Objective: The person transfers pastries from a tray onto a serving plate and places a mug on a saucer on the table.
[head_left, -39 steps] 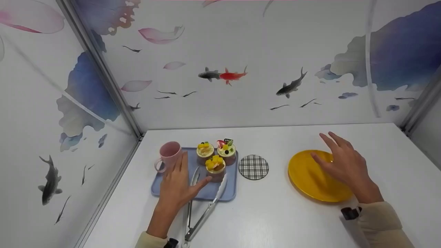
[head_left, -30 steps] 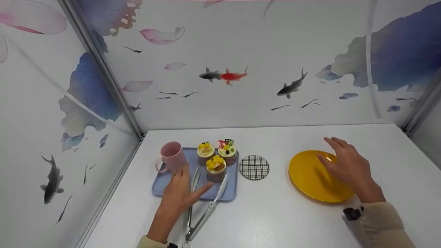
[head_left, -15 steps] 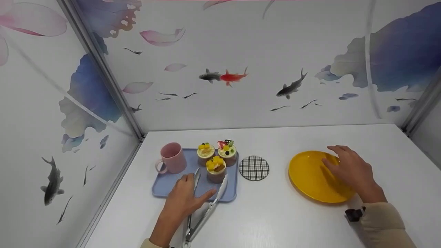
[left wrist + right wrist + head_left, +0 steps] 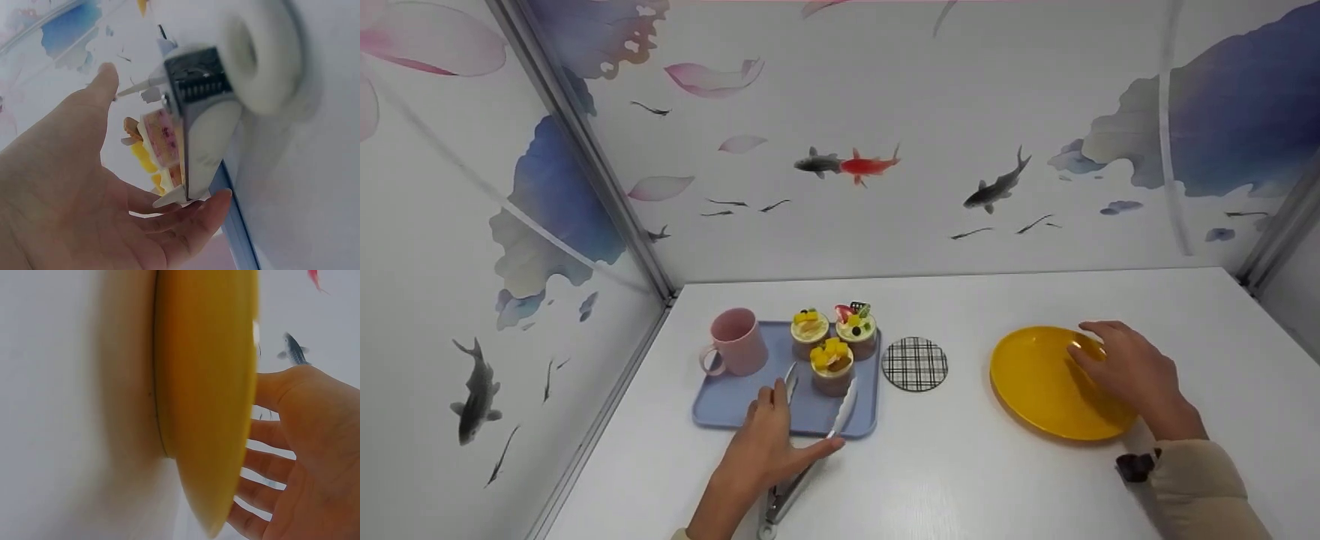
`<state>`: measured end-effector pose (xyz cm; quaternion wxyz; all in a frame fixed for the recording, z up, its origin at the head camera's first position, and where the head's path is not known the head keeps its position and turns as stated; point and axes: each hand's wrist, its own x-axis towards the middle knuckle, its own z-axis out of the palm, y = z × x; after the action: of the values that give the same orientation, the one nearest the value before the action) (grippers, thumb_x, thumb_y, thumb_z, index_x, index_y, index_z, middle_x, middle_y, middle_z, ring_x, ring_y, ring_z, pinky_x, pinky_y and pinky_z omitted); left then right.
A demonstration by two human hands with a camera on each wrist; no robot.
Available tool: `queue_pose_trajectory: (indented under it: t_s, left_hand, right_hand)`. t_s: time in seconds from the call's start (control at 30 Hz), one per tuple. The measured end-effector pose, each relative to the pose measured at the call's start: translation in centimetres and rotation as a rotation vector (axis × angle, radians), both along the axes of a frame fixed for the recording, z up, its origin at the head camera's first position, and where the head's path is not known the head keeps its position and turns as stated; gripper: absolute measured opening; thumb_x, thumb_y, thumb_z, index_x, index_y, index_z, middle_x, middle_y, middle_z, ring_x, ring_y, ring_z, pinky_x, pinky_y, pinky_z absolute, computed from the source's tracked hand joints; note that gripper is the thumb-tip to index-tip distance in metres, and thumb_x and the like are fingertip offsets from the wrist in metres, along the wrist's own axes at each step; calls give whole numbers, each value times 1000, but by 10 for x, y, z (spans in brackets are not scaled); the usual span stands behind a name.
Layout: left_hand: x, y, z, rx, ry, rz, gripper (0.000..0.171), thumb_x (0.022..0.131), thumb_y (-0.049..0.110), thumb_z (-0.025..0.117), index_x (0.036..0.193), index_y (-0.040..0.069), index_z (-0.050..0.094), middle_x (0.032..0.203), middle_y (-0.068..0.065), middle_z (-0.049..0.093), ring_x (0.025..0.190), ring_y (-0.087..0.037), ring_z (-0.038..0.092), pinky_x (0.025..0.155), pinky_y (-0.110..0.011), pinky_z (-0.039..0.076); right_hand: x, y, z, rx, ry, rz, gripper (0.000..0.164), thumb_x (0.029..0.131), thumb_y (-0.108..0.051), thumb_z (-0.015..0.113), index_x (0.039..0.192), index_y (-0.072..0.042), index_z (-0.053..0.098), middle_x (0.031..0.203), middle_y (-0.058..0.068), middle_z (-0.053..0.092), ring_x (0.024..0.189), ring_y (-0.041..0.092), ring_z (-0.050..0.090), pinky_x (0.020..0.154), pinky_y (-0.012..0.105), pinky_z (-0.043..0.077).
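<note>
In the head view my left hand [image 4: 757, 450] is over the metal tongs [image 4: 846, 405], thumb and fingers spread to either side of them. The left wrist view shows the spread tongs [image 4: 211, 138] between that thumb and the fingers, one fingertip close to a tong arm. The tong tips lie on a blue tray [image 4: 720, 409], beside a small dessert cup [image 4: 831, 379] topped with yellow fruit cubes. My right hand [image 4: 1136, 375] hovers over the right side of a yellow plate [image 4: 1031, 382], fingers loosely bent. In the right wrist view its fingers lie behind the plate's rim [image 4: 216, 410].
A pink mug [image 4: 741, 346] stands at the tray's left back. Two more dessert cups, one with fruit cubes [image 4: 810, 336] and one with strawberry [image 4: 856, 336], stand behind the front one. A round checked coaster [image 4: 915, 364] lies between tray and plate. Printed walls [image 4: 885, 225] enclose the table.
My left hand has come away from beside the mug, toward me and right, over the tongs. My right hand has shifted slightly right and toward me, its fingers bending more.
</note>
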<state>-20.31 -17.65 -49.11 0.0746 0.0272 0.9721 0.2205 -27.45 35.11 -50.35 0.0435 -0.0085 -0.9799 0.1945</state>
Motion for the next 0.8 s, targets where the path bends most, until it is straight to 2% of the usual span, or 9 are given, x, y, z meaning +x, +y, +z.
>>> queue_pose_trajectory:
  t_s: [0.13,0.47,0.6,0.8]
  left_hand:
    - [-1,2,-2,2,-17,3,144,75,84,80,170,-3,17,174,-33,24,158,-51,34,120,-66,42]
    - [-2,3,-1,-9,-37,11,145,73,78,87,170,-3,17,173,-33,24,158,-50,34,120,-64,43]
    - [-2,2,0,-6,-37,10,146,70,75,91,169,-4,19,170,-31,28,156,-47,37,119,-62,45]
    - [-4,2,-1,0,-4,5,136,74,71,91,167,-5,26,162,-29,37,151,-43,43,118,-60,47]
  right_hand:
    - [-1,3,0,-25,-37,0,60,107,-39,65,152,-1,54,158,37,45,136,60,50,104,80,44]
    - [-4,15,-1,-88,-118,1,51,111,-24,58,153,4,52,156,39,46,134,60,51,108,78,42]
    - [-5,19,-2,-104,-137,3,50,110,-20,58,153,4,51,154,39,49,130,58,53,108,78,43]
    - [-3,22,-3,-133,-135,15,50,108,-12,61,154,5,50,150,39,52,126,57,55,110,77,43]
